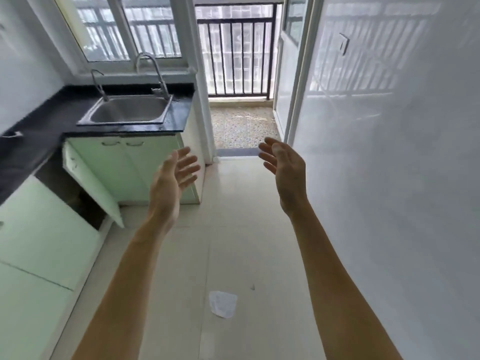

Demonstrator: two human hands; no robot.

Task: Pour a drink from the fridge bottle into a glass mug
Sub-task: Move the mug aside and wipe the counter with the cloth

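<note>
Hands are all the head view gives you to work with: your left hand (pixel 171 178) and right hand (pixel 283 167) are both up in front of you, palms turned toward each other, fingers spread and relaxed, holding nothing. Neither the fridge, the bottle nor the glass mug shows anywhere, so you will have to look for them outside this view. Ahead of your left hand and off to its left are a steel sink (pixel 124 111) and a dark counter (pixel 39 120), with a cabinet door (pixel 88 183) ajar below. A white wall (pixel 389 152) runs close by your right hand. Expect the bottle to be cold, perhaps damp and slippery, and heavy if full, so wrap it round mid-body rather than the neck. The mug is likely stiff and breakable, so take it by its handle.
</note>
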